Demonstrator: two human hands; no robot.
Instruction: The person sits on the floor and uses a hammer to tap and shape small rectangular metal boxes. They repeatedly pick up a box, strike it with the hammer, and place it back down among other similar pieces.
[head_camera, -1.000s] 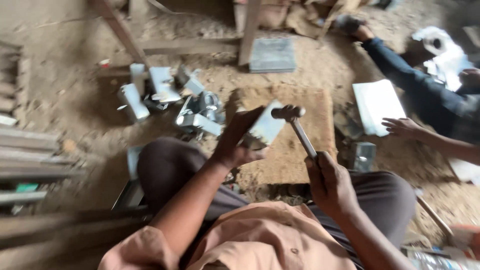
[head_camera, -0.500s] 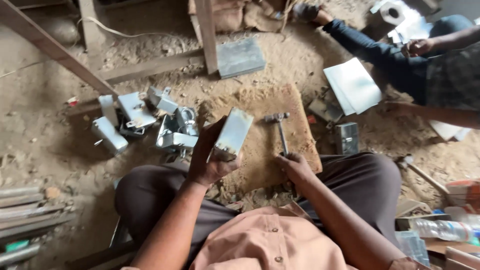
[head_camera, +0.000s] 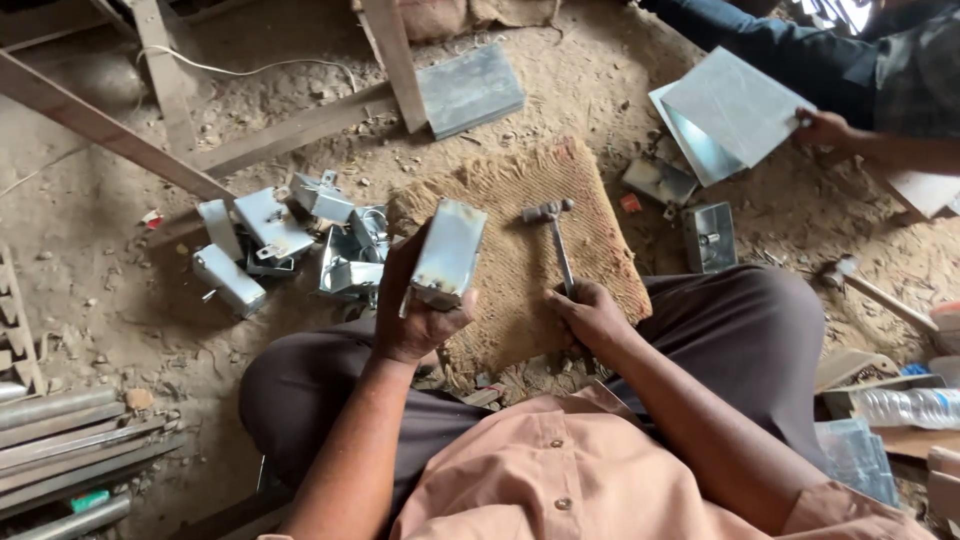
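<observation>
My left hand (head_camera: 415, 315) grips a folded sheet-metal box (head_camera: 448, 252) and holds it up over the left edge of a brown jute mat (head_camera: 510, 185) on the dirt floor. My right hand (head_camera: 592, 315) is closed around the lower end of a small hammer (head_camera: 556, 235). The hammer lies along the mat with its metal head pointing away from me. I sit cross-legged behind the mat, knees to either side.
A pile of similar metal boxes (head_camera: 290, 235) lies left of the mat. One more box (head_camera: 708, 236) sits to the right. Another person's hand (head_camera: 825, 128) holds flat metal sheets (head_camera: 730, 105) at upper right. Wooden beams (head_camera: 95, 125), metal bars (head_camera: 60, 440) and a plastic bottle (head_camera: 905, 405) surround me.
The hammer has come down from its raised position and now rests on the mat. My left hand has turned the metal box upright and lifted it closer.
</observation>
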